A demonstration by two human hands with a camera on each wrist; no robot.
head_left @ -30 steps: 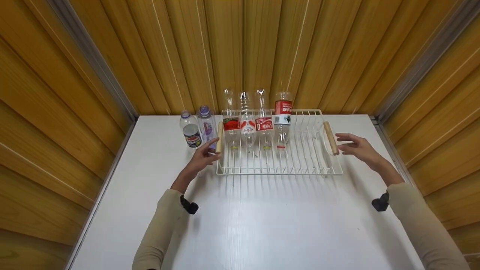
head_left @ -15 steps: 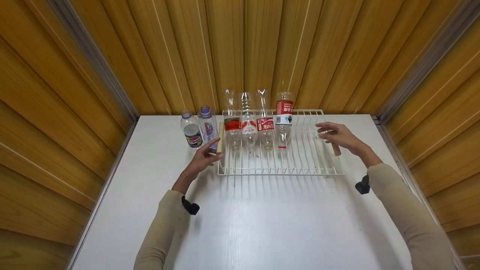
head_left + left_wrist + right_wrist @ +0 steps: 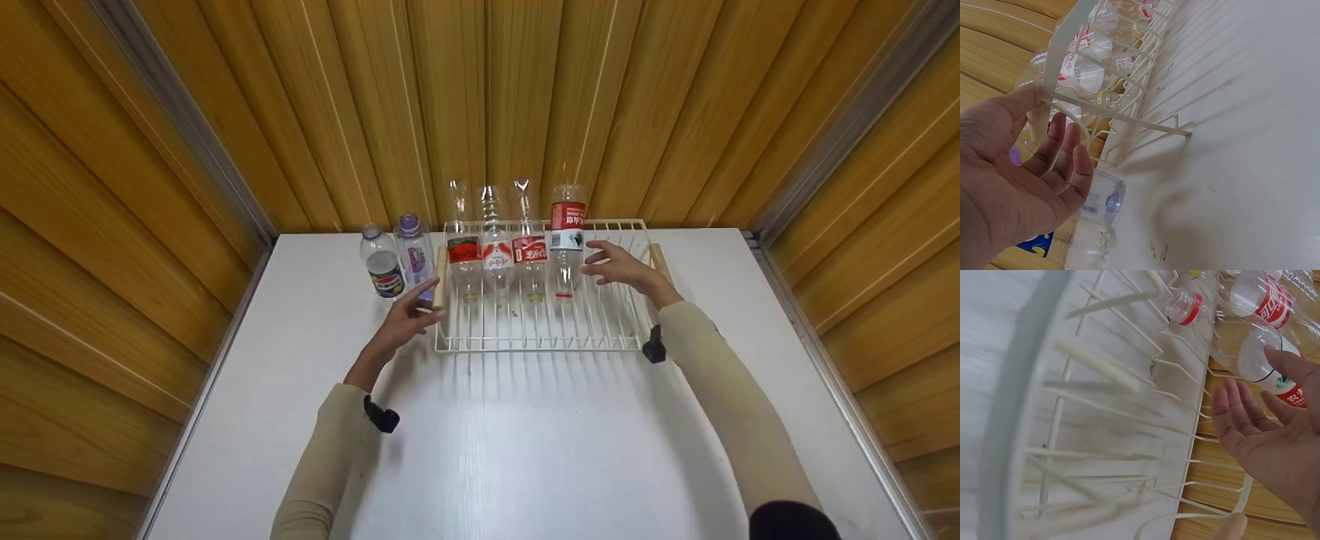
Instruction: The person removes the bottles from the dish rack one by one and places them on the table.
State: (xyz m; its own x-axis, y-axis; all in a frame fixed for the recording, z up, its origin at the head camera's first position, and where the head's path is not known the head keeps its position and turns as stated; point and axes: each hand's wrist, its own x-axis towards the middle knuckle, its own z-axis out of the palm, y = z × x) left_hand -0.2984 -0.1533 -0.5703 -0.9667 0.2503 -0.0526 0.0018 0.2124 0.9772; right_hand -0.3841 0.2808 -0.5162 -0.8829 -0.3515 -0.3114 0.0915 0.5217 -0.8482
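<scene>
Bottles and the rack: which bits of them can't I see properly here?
Left wrist view: the top of the dark-labelled bottle, hidden behind the left hand.
Right wrist view: part of the red-and-white label, covered by the right hand.
Right wrist view: the near rim of the wire rack, blurred.
Head view: the bottle labels' smallest print, too small to read.

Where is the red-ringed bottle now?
In the head view, the red-ringed bottle sits in the rack, right of a yellow-ringed bottle, just left of the right hand.
</scene>
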